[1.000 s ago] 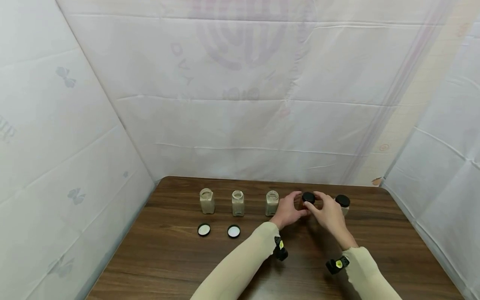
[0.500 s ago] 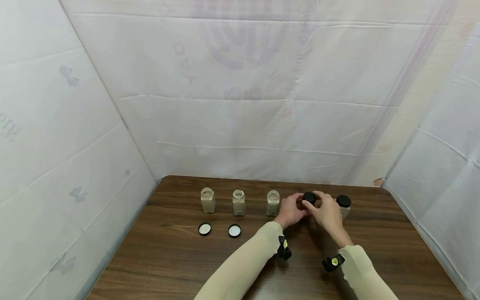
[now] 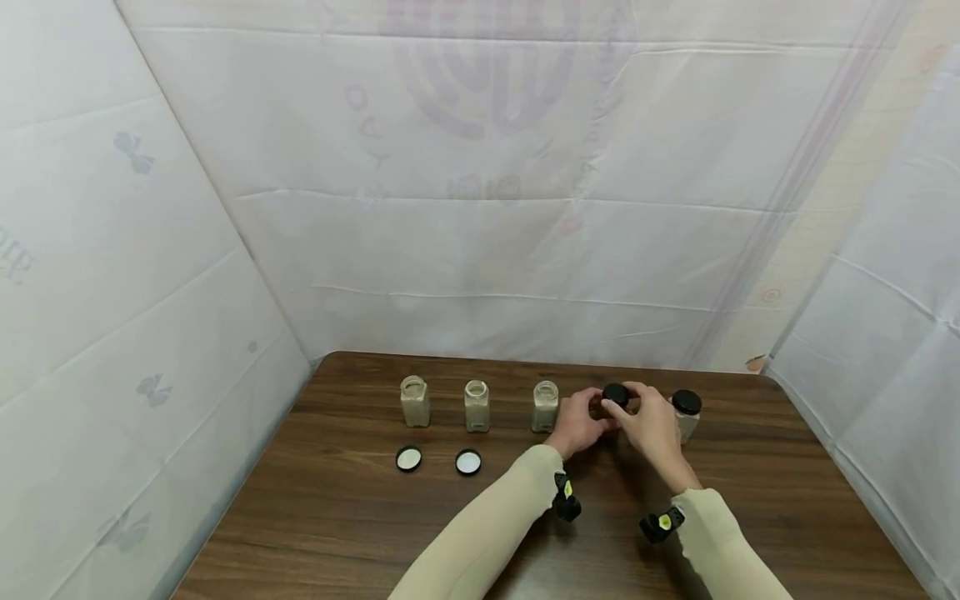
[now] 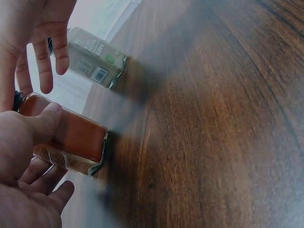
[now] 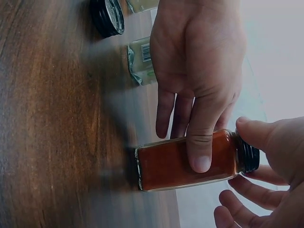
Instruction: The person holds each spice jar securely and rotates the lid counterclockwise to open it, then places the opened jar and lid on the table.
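My left hand (image 3: 577, 427) grips a square glass jar of red-brown powder (image 5: 166, 166), its thumb lying along one side. The jar stands upright on the table. A black screw lid (image 3: 616, 394) sits on the jar's neck. Thumb and fingers of my right hand (image 3: 656, 429) pinch that lid from the right, as the right wrist view also shows. In the head view most of the jar's body is hidden behind the hands. Just right of my right hand stands a lidded jar of pale powder (image 3: 687, 417).
Left of my hands, three open glass jars of pale contents, a near one (image 3: 545, 408), a middle one (image 3: 477, 408) and a far-left one (image 3: 415, 403), stand in a row. Two black lids, one (image 3: 408, 458) left of the other (image 3: 468, 462), lie upturned before them on the wooden table (image 3: 337, 517).
My right wrist has swung slightly to the left while its fingers stay at the lid. The left hand keeps its hold on the jar, nearly still.
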{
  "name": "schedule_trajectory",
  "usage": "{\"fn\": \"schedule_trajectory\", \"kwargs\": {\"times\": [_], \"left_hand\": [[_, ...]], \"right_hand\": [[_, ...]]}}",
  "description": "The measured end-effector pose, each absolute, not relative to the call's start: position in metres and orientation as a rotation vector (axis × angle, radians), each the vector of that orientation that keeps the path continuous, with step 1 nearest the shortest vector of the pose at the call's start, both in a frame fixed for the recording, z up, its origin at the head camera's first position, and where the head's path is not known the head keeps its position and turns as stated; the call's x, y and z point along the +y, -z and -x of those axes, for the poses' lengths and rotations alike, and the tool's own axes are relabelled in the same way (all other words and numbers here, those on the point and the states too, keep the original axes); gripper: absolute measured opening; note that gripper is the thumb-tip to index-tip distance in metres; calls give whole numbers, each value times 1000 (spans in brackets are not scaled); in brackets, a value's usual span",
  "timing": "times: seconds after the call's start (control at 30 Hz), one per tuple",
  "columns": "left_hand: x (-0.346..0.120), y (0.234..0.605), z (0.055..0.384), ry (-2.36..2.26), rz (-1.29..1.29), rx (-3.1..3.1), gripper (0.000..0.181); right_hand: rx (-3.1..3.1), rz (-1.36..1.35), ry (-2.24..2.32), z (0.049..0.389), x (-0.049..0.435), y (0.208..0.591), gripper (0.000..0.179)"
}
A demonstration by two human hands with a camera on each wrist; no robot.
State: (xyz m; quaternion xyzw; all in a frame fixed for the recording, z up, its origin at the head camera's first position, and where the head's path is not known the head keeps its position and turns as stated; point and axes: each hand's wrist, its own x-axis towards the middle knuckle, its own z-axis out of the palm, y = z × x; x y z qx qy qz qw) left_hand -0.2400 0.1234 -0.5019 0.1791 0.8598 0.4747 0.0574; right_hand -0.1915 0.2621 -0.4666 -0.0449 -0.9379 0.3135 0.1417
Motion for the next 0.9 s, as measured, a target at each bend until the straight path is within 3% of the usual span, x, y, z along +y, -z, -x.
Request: {"fn": "schedule_trajectory", "kwargs": {"times": [0.9], "left_hand": [[121,504,238,-1437,-554,2637,37]], "right_hand": [[-2658,146,-937,194,256,472,50]]}}
